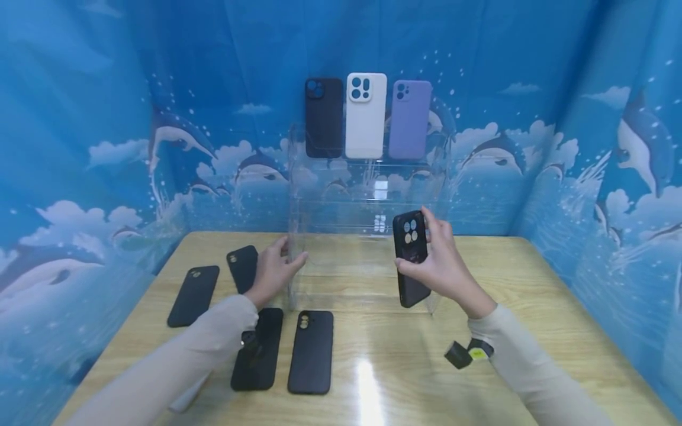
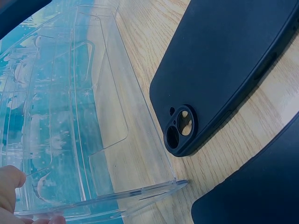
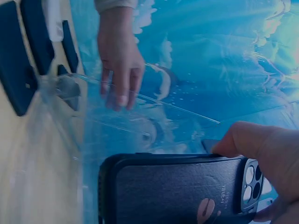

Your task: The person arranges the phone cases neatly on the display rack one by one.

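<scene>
My right hand point(image 1: 439, 263) grips a black phone case point(image 1: 411, 254) by its edges, thumb on one side and fingers on the other. The case is tilted upright in front of the clear tiered display stand point(image 1: 341, 294), its camera holes at the top. A small printed mark shows on its back in the right wrist view. At the stand's left side, my left hand point(image 1: 274, 269) holds the clear side panel, the thumb on one face and the fingers on the other. Close to that hand lies a black phone case point(image 1: 242, 266) on the table.
On the stand's top tier stand a dark case point(image 1: 324, 118), a white case point(image 1: 366, 118) and a purple case point(image 1: 409, 118). More black cases point(image 1: 311, 353) lie on the wooden table point(image 1: 490, 272), some partly under the left sleeve. A patterned blue curtain point(image 1: 240, 53) hangs behind.
</scene>
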The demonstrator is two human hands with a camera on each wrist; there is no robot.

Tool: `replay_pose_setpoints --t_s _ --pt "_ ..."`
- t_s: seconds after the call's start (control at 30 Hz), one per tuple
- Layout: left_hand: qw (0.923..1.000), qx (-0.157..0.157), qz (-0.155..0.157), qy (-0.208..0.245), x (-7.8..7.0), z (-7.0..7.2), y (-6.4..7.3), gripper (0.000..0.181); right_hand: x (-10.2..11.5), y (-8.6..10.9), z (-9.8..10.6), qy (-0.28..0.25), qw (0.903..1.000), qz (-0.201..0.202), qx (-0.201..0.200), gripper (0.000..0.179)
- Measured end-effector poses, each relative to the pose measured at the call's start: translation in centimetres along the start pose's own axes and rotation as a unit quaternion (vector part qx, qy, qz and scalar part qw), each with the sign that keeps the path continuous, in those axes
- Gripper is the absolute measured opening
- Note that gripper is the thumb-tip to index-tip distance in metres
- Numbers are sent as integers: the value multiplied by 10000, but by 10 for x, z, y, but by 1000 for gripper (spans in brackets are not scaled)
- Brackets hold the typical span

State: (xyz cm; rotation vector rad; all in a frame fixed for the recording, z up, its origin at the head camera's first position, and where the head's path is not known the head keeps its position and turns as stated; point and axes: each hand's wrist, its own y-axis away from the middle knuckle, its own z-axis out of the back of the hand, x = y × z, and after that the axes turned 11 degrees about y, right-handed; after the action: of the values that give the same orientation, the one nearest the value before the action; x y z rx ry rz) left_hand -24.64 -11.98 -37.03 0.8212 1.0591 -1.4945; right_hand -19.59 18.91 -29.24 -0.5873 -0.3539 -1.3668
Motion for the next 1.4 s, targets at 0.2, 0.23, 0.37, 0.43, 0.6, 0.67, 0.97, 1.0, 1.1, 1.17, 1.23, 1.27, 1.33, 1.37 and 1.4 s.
replay_pose_setpoints --t_s 0.2,0.23,0.37,0.43,0.6,0.67,0.97,1.0,1.1,1.17,1.23,1.27,1.33,1.37,1.4 --pt "10000 -15 -11 5 1 -1 0 60 15 -24 14 23 9985 61 -544 106" --pt "10000 -19 -32 -4 1 -1 0 60 17 -28 17 54 9980 81 -628 106" --pt "9999 -33 -103 -26 0 0 1 58 25 -47 29 123 9960 130 -875 105" --pt "9999 -35 -129 -22 0 0 1 58 29 -55 36 135 9949 105 -998 105" --pt "9999 -69 -105 -55 1 0 0 56 38 -77 51 101 9890 -1 -1474 103" --pt "9999 -84 -89 -63 1 0 0 57 42 -86 55 86 9863 -27 -1649 103" --pt "9999 -78 -142 -43 -1 -1 0 56 52 -115 69 98 9784 -245 -2048 103" --pt "9999 -85 -138 -55 0 -1 0 56 53 -118 69 121 9777 -259 -2080 103" --pt "9999 -90 -122 -70 0 -1 0 56 55 -126 71 193 9748 -282 -2207 103" --pt "9999 -90 -105 -87 1 -1 0 57 56 -131 71 214 9731 -301 -2274 104" --pt "9999 -82 -84 -88 1 -1 0 58 55 -135 69 195 9715 -301 -2343 105" --pt "9999 -74 -71 -86 1 -1 0 59 54 -137 68 181 9707 -309 -2375 105" --pt "9999 -54 -54 -98 1 -1 1 61 52 -140 65 141 9697 -330 -2417 104" --pt "9999 -37 -49 -101 1 -1 1 61 51 -141 63 142 9694 -343 -2425 104" --pt "9999 -33 -48 -87 1 0 1 62 49 -143 61 159 9690 -341 -2444 104"
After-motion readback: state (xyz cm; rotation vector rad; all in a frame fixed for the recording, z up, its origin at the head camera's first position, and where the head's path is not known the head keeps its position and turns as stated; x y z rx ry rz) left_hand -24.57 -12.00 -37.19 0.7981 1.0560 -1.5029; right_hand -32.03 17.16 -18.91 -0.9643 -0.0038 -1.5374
